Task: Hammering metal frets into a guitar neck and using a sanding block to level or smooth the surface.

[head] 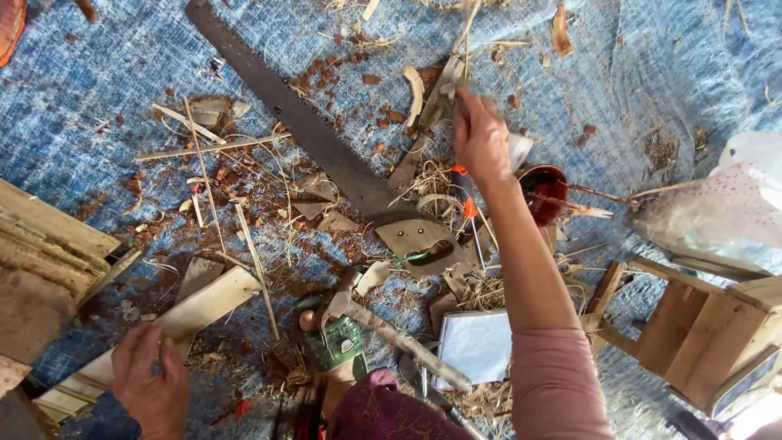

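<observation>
Gripping thin sticks (466,33): right hand (481,138) clenched; left hand (151,379) closed, touching wooden plank (204,305)

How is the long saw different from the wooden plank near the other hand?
The saw is dark, rusty-looking metal; the plank is pale wood. The saw is long and narrow with a handle at one end; the plank is shorter, broader and plain. No hand touches the saw, while the left hand rests at the plank. Both lie slanted on the blue mat.

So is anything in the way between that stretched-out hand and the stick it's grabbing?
Nothing visible is. The right hand already touches the thin wooden strip, its fingers closed around it. The saw lies off to the side, and the left hand rests on a flat board.
</observation>
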